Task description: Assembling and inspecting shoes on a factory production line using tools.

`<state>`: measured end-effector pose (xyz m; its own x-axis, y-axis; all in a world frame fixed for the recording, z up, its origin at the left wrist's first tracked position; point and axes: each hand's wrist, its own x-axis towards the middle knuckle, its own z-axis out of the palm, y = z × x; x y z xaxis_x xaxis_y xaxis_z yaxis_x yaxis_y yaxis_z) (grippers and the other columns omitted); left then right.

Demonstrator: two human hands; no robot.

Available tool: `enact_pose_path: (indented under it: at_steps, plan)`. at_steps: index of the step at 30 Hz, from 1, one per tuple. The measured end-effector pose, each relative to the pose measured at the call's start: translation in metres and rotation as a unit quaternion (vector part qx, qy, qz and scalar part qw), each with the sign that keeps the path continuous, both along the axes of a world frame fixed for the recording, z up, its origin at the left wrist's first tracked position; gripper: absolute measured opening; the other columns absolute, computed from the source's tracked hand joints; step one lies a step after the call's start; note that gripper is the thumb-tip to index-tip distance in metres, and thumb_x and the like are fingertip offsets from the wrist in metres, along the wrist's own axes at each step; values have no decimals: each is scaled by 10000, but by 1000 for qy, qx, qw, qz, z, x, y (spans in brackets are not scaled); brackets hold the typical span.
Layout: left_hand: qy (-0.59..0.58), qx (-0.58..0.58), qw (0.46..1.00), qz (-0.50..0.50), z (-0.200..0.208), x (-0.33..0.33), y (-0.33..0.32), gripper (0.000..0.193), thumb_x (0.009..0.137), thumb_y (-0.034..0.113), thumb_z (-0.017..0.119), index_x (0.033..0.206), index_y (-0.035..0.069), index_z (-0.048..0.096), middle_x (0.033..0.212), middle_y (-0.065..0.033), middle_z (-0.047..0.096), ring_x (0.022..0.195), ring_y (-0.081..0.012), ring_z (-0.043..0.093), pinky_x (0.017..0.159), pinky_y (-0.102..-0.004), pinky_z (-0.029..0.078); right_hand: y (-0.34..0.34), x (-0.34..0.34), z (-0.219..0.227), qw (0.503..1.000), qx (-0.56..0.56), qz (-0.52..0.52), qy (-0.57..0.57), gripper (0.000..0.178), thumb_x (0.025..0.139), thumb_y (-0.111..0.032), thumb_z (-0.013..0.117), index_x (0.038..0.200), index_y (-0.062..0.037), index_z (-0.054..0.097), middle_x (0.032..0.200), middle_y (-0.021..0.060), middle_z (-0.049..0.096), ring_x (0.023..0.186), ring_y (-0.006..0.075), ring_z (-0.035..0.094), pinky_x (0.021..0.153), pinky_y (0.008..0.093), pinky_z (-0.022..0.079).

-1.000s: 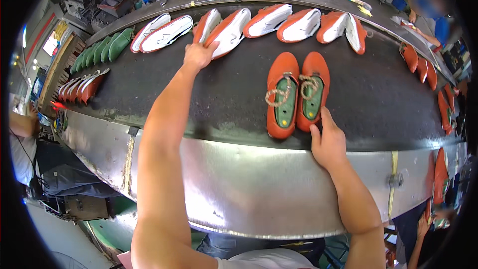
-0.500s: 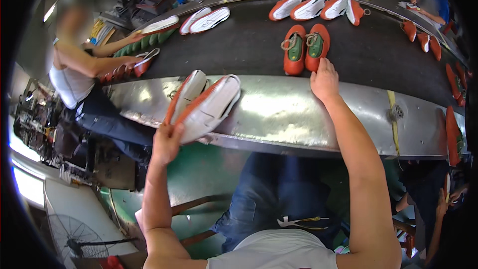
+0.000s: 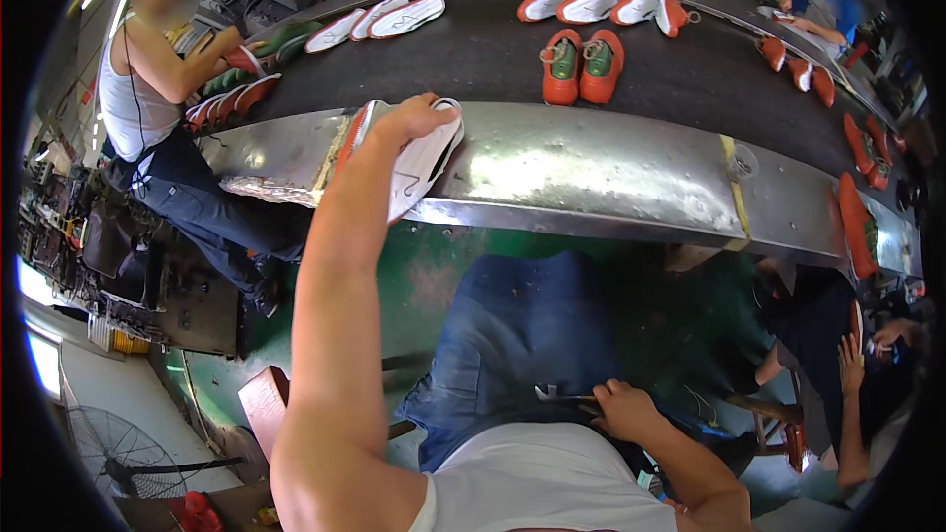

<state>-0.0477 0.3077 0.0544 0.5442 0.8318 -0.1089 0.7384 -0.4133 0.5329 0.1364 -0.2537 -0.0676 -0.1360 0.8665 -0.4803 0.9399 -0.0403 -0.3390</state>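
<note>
My left hand (image 3: 419,120) is closed over the far end of an orange-red shoe (image 3: 426,169), whose white underside faces up at the metal edge of the bench. A second such shoe (image 3: 357,130) lies beside it, partly hidden by my forearm. Down at my lap my right hand (image 3: 629,412) is closed around the handles of metal pliers (image 3: 554,395). Two orange-red shoes with green insides and tan laces, a left one (image 3: 562,86) and a right one (image 3: 599,86), stand upright on the dark belt, with neither hand touching them.
Shoes with white undersides up (image 3: 409,16) lie along the belt's far side. A metal ledge (image 3: 581,163) borders the dark belt (image 3: 453,64). To the left a person (image 3: 163,89) handles a shoe; others work at right. A fan (image 3: 118,463) stands at lower left.
My right hand has left the upright pair and taken hold of the pliers at my lap. The left hand has moved from the near end of the white-bottomed shoes to the far end.
</note>
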Motion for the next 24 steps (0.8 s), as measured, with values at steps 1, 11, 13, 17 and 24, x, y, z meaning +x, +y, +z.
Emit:
enact_pose_path:
  at_steps: [1,11,13,17,24]
  plan:
    - [-51,-76,996,23,9,6,-16,691,883,456,716,1376,1,549,1255,-205,659,1135,-286,650,970,-393,502,1,4,7,1000,-5,-12,-2,553,746,-355,829,1146,-65,581,1090,152,616,999,345,659,805,444,571]
    - [-578,-257,774,35,-106,-14,-332,694,929,106,687,1535,122,348,1210,-107,645,1121,-189,613,1015,-367,477,9,42,9,815,-43,-328,475,202,916,-170,672,1011,-37,554,858,43,629,763,116,609,706,308,516]
    - [-559,-331,760,26,-145,-9,-355,738,939,127,689,1560,117,290,1277,-113,596,1175,-199,585,1044,-368,456,39,35,18,906,109,-238,334,367,874,-284,772,1041,-39,554,791,26,613,700,138,599,685,301,512]
    - [-415,-326,847,-66,-159,-6,-352,691,1004,271,613,1575,115,256,1437,-124,431,1300,-241,488,1126,-358,366,109,14,8,875,300,-178,335,651,755,-217,859,1267,-19,510,1195,177,640,993,298,676,838,405,536]
    - [-386,-344,847,-120,-145,-20,-341,688,1034,371,559,1575,122,216,1402,-120,536,1321,-225,477,1125,-363,369,154,25,10,908,201,-136,341,357,865,-177,733,1131,-11,563,946,192,690,920,360,690,822,423,528]
